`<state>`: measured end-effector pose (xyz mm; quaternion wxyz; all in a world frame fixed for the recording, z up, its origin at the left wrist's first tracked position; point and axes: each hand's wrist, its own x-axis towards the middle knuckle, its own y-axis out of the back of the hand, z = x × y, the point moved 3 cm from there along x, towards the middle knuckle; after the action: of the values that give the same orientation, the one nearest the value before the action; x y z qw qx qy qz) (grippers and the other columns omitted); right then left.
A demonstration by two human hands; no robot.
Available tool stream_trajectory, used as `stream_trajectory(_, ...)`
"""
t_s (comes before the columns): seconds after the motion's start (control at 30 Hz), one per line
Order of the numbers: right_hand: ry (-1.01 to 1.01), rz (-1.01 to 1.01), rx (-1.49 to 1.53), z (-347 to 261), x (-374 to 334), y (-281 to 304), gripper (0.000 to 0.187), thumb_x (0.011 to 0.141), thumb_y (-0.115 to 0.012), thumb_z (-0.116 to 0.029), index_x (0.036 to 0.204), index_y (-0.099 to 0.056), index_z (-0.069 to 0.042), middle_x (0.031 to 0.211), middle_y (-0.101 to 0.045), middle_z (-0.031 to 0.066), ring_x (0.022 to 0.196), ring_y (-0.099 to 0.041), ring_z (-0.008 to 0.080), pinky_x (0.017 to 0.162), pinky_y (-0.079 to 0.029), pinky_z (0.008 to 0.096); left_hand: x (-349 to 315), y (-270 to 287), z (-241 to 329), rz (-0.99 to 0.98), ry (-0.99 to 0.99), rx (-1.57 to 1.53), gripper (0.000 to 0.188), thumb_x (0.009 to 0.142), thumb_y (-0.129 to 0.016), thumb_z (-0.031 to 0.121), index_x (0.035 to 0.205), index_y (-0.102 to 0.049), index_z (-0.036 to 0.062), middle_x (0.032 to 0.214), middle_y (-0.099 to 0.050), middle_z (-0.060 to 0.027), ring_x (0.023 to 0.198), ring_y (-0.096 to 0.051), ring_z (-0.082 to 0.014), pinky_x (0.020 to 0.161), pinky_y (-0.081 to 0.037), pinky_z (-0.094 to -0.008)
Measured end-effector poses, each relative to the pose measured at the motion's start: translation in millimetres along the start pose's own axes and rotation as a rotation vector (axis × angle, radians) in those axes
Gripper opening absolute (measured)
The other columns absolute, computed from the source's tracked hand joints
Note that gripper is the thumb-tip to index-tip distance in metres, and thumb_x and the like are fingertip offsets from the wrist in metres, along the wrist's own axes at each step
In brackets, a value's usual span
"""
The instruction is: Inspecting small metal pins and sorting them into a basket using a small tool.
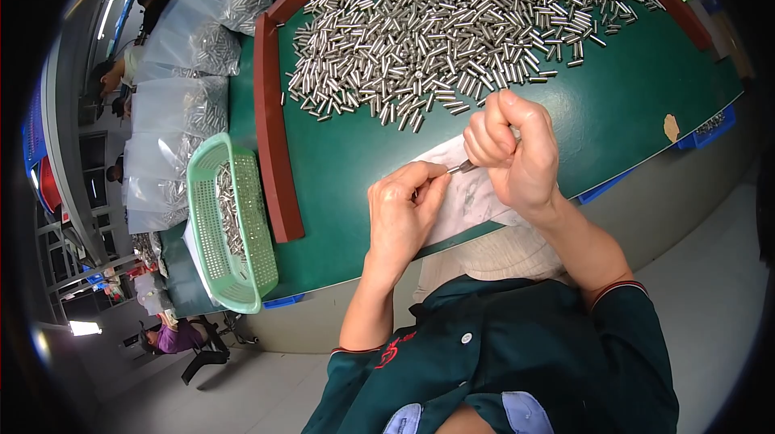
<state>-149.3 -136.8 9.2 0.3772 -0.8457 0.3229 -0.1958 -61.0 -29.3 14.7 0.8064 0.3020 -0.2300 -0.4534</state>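
My left hand [405, 200] is closed, its thumb and fingers pinching one end of a slim metal piece [461, 168]. From the curled fingers of my right hand [518, 150], closed like a fist, comes the piece's other, darker end. Whether this is one part or two parts meeting, I cannot tell. Under both hands a pale, stained cloth or paper [468, 206] lies at the table's near edge. Just beyond my hands spreads a big heap of short, shiny metal pins [436, 38].
A red-brown rail [277, 143] borders the green tabletop [355, 192] on the left. Outside it stands a light green perforated basket [260, 232] holding pins. Clear bags [173, 107] of pins line the far left. A blue bin [710, 129] sits at right. People work in the left background.
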Motion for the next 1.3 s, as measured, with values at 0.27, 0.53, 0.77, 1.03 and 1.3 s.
stream_trajectory(0.27,-0.001,-0.009,-0.012,0.6,0.5,-0.8,0.038,0.089,-0.03,-0.023,0.052,-0.029,-0.011,0.043,-0.024,-0.0029,0.04,-0.016,0.0075,0.04,-0.017,0.0245,-0.2,-0.4,-1.3,0.001,-0.008,-0.001,0.006,0.067,-0.064,0.003,0.071,-0.06,0.0002,0.051,-0.047,-0.0084,0.041,-0.041,-0.0163,0.042,-0.035,-0.0276)
stream_trajectory(0.53,0.0,-0.002,-0.069,0.6,0.2,-6.2,0.038,0.089,-0.031,-0.021,0.052,-0.03,-0.01,0.043,-0.025,-0.0025,0.04,-0.017,0.0068,0.039,-0.017,0.0239,-0.9,-1.7,-0.3,0.02,-0.082,0.018,0.006,0.067,-0.063,0.002,0.068,-0.057,0.001,0.053,-0.048,-0.0081,0.042,-0.044,-0.0187,0.042,-0.036,-0.0291)
stream_trajectory(0.77,0.043,0.004,-0.231,2.8,-1.4,-14.5,0.038,0.089,-0.032,-0.018,0.052,-0.029,-0.008,0.045,-0.025,-0.0022,0.042,-0.018,0.0064,0.04,-0.018,0.0236,0.7,-1.8,3.5,0.01,-0.101,0.029,0.006,0.067,-0.062,0.0,0.067,-0.056,0.0009,0.051,-0.047,-0.0088,0.042,-0.044,-0.0204,0.042,-0.036,-0.0302)
stream_trajectory(1.03,0.111,-0.01,-0.388,5.8,-1.8,-15.7,0.031,0.084,-0.038,-0.013,0.055,-0.031,-0.003,0.05,-0.03,-0.0013,0.048,-0.024,0.0057,0.041,-0.022,0.0248,-1.0,-0.8,2.2,0.047,-0.055,0.016,0.006,0.067,-0.061,0.001,0.068,-0.056,0.0005,0.05,-0.045,-0.0093,0.042,-0.044,-0.0213,0.043,-0.036,-0.0305)
stream_trajectory(1.3,0.025,-0.017,-0.165,5.1,-3.3,-14.1,0.036,0.088,-0.034,-0.015,0.054,-0.027,-0.008,0.048,-0.026,-0.004,0.044,-0.02,0.0038,0.041,-0.018,0.0223,3.1,6.6,-24.4,-0.264,0.396,-1.485,0.006,0.078,-0.057,0.005,0.079,-0.051,0.0036,0.074,-0.052,-0.0068,0.053,-0.034,-0.0066,0.05,-0.032,-0.0197)
